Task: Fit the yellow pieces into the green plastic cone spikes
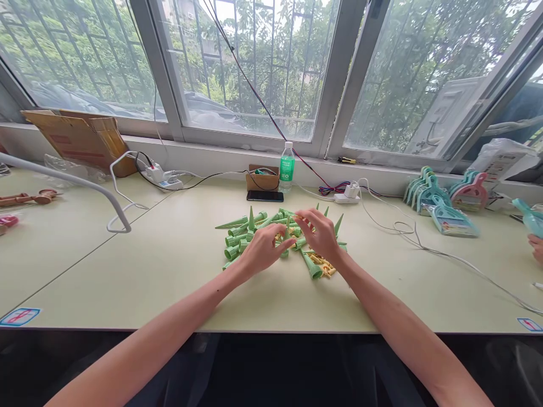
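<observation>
Green plastic cone spikes (233, 240) lie in a loose pile in front of me, some with their points up. My left hand (267, 247) is curled around an upright green cone spike (287, 230), which shows between its thumb and fingers. Just above and to the right of that spike, my right hand (320, 233) has its fingertips pinched together. Whatever sits between them is too small to make out. Small yellow plastic pieces (322, 264) are heaped under my right hand, beside a green cone spike (313, 267) lying on the table.
Behind the pile are a phone (265, 196), a small cardboard box (259, 180) and a bottle (287, 168). White cables (418, 240) cross the right side near teal dustpan-like items (452, 217). Another person's hand (537, 247) appears at far right. A grey bar (85, 180) reaches in from the left.
</observation>
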`<state>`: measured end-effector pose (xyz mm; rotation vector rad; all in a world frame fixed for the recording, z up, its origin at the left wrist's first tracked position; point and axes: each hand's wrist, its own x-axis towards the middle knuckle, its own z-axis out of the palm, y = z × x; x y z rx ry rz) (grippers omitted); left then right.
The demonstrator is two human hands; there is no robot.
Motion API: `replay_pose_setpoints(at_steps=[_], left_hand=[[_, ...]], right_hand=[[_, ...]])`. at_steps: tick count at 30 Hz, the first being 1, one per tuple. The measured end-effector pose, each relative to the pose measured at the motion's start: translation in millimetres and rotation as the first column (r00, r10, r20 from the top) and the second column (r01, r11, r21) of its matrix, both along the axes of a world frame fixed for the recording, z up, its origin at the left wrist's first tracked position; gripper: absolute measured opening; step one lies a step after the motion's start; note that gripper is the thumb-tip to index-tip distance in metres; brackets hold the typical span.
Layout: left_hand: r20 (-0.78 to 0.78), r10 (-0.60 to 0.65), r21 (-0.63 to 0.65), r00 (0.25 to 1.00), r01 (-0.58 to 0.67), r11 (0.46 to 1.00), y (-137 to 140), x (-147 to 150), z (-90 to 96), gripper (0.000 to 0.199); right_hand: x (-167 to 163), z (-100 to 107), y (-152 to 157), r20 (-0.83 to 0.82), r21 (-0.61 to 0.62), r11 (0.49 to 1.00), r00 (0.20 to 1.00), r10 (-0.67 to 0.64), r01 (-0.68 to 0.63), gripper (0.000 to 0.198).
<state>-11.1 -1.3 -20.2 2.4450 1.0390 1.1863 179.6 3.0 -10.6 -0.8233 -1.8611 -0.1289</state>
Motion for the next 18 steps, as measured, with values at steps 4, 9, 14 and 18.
replay_pose_setpoints(at_steps=[4, 9, 14, 18], left_hand=[[-0.044, -0.023, -0.033, 0.999, 0.022, 0.999, 1, 0, -3.0, 0.028], [-0.062, -0.024, -0.049, 0.998, 0.021, 0.999, 1, -1, -1.1, 0.030], [-0.022, -0.046, -0.091, 0.999, 0.044, 0.995, -1, 0, 2.3, 0.026], [0.092, -0.057, -0.187, 0.994, 0.073, 0.980, -4, -1, 8.1, 0.025]], right_hand=[[1, 0, 2, 0.020, 0.004, 1.000, 1.000, 0.018, -0.018, 0.013], [0, 0, 2, 0.016, -0.008, 0.999, 0.999, 0.038, -0.038, 0.015], [0, -1, 2, 0.018, -0.031, 0.999, 0.999, 0.033, -0.033, 0.016], [-1, -2, 3, 0.016, -0.043, 0.999, 0.999, 0.030, -0.029, 0.017]])
